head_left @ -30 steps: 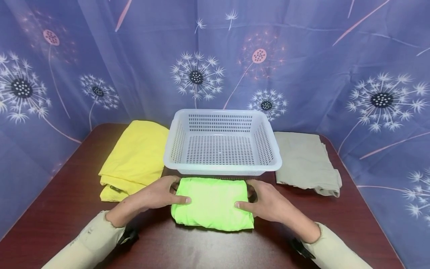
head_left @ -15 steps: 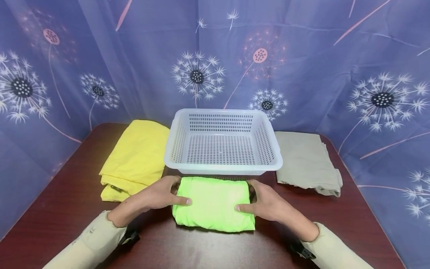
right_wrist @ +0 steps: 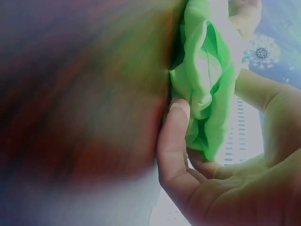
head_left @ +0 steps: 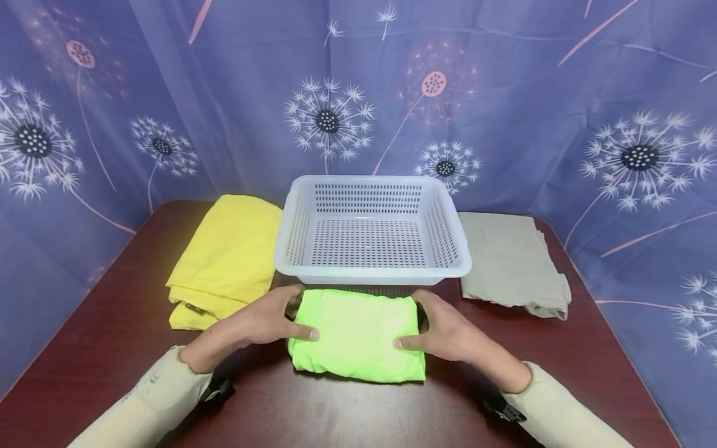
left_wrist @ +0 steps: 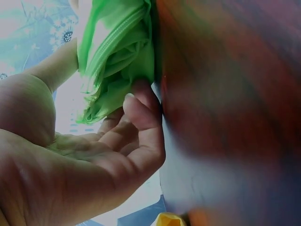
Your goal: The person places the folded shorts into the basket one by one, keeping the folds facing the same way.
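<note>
Head view is showing a folded green cloth (head_left: 356,335) lying on the bench (head_left: 112,323), just in front of the white basket (head_left: 372,231). Both hands are gripping it: the left hand (head_left: 262,322) is holding its left end, thumb on top and fingers curling underneath, and the right hand (head_left: 448,333) is doing likewise at its right end. A yellow cloth (head_left: 224,258) is lying left of the basket, a beige cloth (head_left: 506,261) right of it.
</note>
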Demonstrator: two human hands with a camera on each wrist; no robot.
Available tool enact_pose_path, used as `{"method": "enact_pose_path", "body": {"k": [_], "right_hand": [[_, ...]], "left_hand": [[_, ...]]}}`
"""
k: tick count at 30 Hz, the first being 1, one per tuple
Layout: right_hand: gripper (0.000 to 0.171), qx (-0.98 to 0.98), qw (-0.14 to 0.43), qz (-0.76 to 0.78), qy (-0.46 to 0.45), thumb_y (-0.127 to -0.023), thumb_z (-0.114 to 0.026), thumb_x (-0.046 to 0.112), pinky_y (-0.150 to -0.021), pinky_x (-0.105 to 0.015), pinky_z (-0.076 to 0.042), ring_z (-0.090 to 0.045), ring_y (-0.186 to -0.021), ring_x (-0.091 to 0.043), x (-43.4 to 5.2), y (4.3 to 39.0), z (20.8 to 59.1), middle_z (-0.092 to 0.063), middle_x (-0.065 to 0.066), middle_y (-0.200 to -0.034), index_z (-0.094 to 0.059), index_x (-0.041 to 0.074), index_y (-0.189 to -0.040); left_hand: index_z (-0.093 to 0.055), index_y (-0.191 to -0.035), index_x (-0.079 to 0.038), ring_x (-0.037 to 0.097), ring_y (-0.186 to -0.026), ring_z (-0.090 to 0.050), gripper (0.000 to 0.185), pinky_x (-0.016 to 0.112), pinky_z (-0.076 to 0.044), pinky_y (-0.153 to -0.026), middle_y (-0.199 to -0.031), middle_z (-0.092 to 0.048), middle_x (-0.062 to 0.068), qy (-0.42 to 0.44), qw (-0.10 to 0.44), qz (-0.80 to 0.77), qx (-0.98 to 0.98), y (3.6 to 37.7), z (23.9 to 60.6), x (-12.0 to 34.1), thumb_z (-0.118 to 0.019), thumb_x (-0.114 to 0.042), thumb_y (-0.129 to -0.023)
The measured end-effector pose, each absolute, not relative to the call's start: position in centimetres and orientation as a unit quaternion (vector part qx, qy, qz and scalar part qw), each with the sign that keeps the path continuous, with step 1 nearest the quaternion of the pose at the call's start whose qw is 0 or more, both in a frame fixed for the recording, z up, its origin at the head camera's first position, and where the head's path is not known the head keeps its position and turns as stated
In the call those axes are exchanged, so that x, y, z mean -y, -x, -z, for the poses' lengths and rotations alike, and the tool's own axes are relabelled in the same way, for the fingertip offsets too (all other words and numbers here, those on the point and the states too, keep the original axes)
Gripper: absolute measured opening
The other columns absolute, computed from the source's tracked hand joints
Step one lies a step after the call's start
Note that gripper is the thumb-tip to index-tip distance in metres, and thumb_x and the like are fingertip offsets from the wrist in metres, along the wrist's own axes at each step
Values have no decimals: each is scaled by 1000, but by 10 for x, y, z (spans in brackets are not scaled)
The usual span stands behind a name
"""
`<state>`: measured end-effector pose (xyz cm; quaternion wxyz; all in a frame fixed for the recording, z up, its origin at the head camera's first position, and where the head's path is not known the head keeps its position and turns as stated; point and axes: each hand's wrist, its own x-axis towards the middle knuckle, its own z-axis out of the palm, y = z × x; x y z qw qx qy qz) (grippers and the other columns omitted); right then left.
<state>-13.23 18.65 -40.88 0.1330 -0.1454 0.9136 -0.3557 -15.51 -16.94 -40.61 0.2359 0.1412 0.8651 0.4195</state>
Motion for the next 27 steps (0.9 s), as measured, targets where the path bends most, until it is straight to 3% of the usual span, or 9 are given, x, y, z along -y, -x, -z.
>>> {"method": "enact_pose_path", "body": {"k": [10, 17, 24, 25, 27], "right_hand": [[57, -909, 128, 367, 151, -80, -92, 25, -85, -38, -51, -59, -93, -17, -184, 131, 410, -66, 3, -99, -57, 11, -122], [53, -899, 137, 388, 152, -82, -90, 18, -79, -33, -52, -60, -80, -16, -183, 130, 412, -66, -1, -98, -56, 6, -121], [77, -901, 142, 390, 131, -84, -89, 18, -80, -37, -50, -57, -76, -16, -183, 131, 409, -62, -11, -124, -51, 0, -148], [79, -898, 146, 395, 131, -84, -89, 18, -78, -38, -50, -56, -72, -16, -183, 131, 408, -61, -11, -125, -50, -1, -150], [76, -892, 148, 403, 140, -84, -89, 18, -83, -38, -52, -60, -80, -16, -184, 132, 408, -63, -9, -126, -53, -1, -148]], "left_hand": [[-27, -160, 13, 46, -137, -53, 110, 54, -52, -104, -155, -45, 34, -120, 237, -427, -864, 151, 405, 168, -93, -29, -83], [-27, -160, 12, 45, -140, -51, 112, 56, -50, -107, -157, -44, 33, -112, 236, -420, -869, 149, 407, 169, -94, -33, -83], [-30, -160, 10, 45, -144, -46, 111, 59, -45, -112, -157, -45, 30, -111, 226, -425, -870, 149, 408, 170, -94, -33, -81], [-31, -160, 9, 45, -144, -46, 110, 60, -43, -113, -157, -45, 30, -111, 224, -426, -869, 150, 408, 169, -95, -33, -81], [-32, -160, 9, 45, -145, -45, 109, 61, -40, -115, -156, -46, 30, -111, 221, -427, -870, 150, 408, 169, -95, -33, -81]]}}
